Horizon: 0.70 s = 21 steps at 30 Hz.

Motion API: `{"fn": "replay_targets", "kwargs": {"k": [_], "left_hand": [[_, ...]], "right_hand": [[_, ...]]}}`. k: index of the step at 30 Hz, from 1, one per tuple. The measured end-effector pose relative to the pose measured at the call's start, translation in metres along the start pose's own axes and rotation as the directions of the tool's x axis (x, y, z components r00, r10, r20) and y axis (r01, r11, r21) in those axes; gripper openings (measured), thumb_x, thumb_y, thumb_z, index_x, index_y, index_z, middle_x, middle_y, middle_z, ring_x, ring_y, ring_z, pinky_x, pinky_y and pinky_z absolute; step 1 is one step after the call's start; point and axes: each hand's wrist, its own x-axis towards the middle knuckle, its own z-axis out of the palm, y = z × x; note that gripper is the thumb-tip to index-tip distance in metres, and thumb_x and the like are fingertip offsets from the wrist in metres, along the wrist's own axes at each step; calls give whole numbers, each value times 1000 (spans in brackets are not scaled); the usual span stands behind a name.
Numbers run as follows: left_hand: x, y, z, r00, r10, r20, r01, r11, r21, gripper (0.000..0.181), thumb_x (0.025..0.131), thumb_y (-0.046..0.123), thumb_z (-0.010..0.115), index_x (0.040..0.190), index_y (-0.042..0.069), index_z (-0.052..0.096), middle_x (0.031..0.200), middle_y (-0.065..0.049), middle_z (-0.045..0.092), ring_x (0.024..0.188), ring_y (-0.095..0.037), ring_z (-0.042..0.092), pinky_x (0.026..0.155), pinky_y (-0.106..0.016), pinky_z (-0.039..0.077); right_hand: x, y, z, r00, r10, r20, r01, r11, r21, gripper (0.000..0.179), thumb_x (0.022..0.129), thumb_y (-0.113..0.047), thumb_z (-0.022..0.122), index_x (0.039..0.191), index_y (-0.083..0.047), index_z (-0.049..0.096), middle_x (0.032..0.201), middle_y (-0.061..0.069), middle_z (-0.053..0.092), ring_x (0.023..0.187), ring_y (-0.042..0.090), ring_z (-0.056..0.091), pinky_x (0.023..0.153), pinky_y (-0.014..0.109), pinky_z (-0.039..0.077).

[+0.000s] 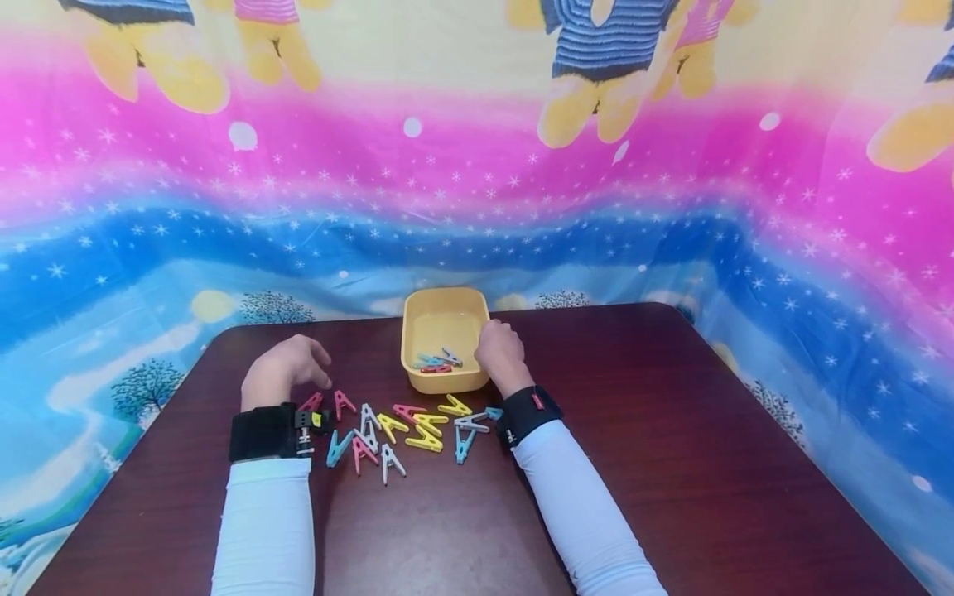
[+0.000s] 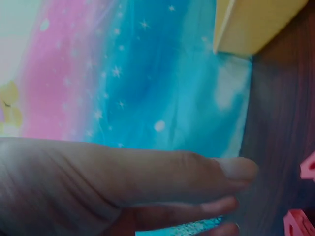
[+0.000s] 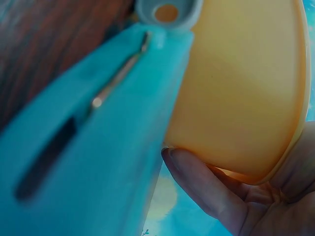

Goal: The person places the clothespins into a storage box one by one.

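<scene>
My right hand [image 1: 501,352] grips the right side of a yellow plastic bin [image 1: 447,384]; in the right wrist view its fingers [image 3: 204,189] curl at the bin's edge. Several blue and red clothespins [image 1: 436,369] lie inside the bin, toward its front. To the left of the bin, my left hand [image 1: 286,364] hovers above the table with loosely extended fingers and nothing held. Two pink clothespins [image 1: 343,404] lie by its fingertips, one partly hidden behind the wrist strap. Close to the right wrist camera, a blue clothespin [image 3: 118,128] looms large.
In front of the bin, several yellow clothespins [image 1: 425,440], white ones [image 1: 391,463] and blue ones [image 1: 339,448] are scattered, some overlapping. The dark wooden table [image 1: 671,430] extends to both sides. A printed cloth [image 1: 447,182] hangs behind its far edge.
</scene>
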Motion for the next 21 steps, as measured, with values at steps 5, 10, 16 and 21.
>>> {"fn": "replay_targets", "kwargs": {"k": [5, 10, 16, 21], "left_hand": [[1, -8, 7, 999, -38, 34, 38, 999, -5, 45, 89, 7, 81, 132, -3, 71, 133, -29, 69, 111, -43, 66, 96, -60, 60], [7, -14, 13, 996, -65, 54, 65, 998, 0, 41, 85, 4, 81, 125, -3, 74, 119, -24, 72, 101, -35, 62, 87, -50, 60], [11, -14, 18, 994, -86, 64, 85, 996, 16, 35, 85, 1, 81, 119, -3, 75, 117, -22, 72, 99, -34, 61, 82, -42, 58], [14, -14, 20, 994, -93, 64, 91, 995, 32, 33, 85, 0, 81, 118, -2, 76, 122, -24, 72, 101, -35, 62, 86, -45, 61]], "right_hand": [[-1, 1, 1, 1000, -7, -1, 7, 1000, -3, 38, 104, -10, 71, 139, 2, 66, 116, 19, 77, 96, 30, 78, 84, 41, 69], [-1, 2, 1, 1000, -10, 0, 10, 1000, -2, 39, 104, -10, 71, 141, 2, 65, 117, 20, 77, 98, 31, 78, 84, 41, 69], [0, 2, 1, 1000, -11, 3, 11, 1000, 1, 39, 104, -11, 71, 140, 2, 65, 116, 20, 77, 96, 30, 78, 84, 41, 69], [1, 2, 1, 1000, -4, 6, 4, 1000, -1, 39, 103, -10, 71, 140, 2, 65, 117, 20, 77, 97, 31, 78, 85, 41, 69]]}}
